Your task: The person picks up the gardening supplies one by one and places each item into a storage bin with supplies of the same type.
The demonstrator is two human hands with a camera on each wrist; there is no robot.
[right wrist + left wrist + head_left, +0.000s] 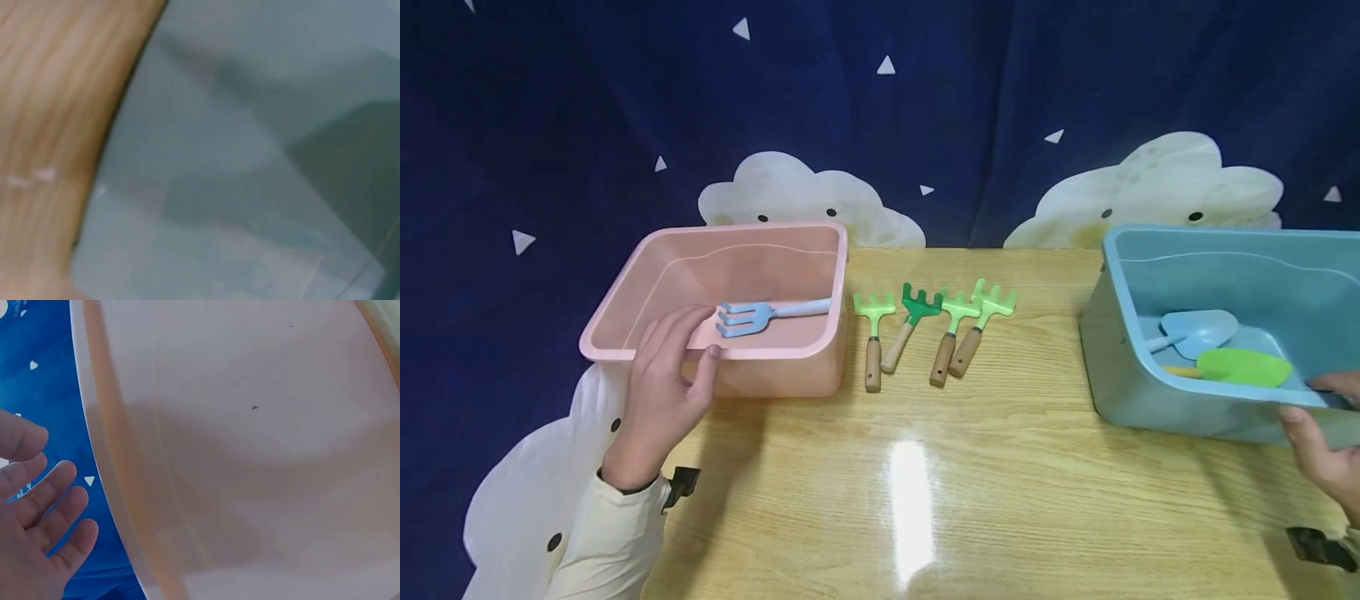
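Note:
At the near rim of the pink bin (782, 353), my left hand (662, 392) has its fingers over the rim and its thumb on the near side. The left wrist view shows those fingers (70, 506) loose and spread, with nothing held. Inside that bin lies a light blue hand fork (762, 315). My right hand (1330, 458), cut by the head view's edge, has fingers just inside the near rim of the blue bin (1195, 398) and its thumb outside. Whether it grips the rim is unclear. A light blue trowel (1206, 329) and a green trowel (1243, 367) lie there.
Between the bins, several small hand rakes lie on the wooden table (1030, 467): light green rakes (874, 342) with brown handles and a dark green rake (917, 308) with a paler handle. Behind hangs a dark blue cloth (970, 108) with clouds and white triangles.

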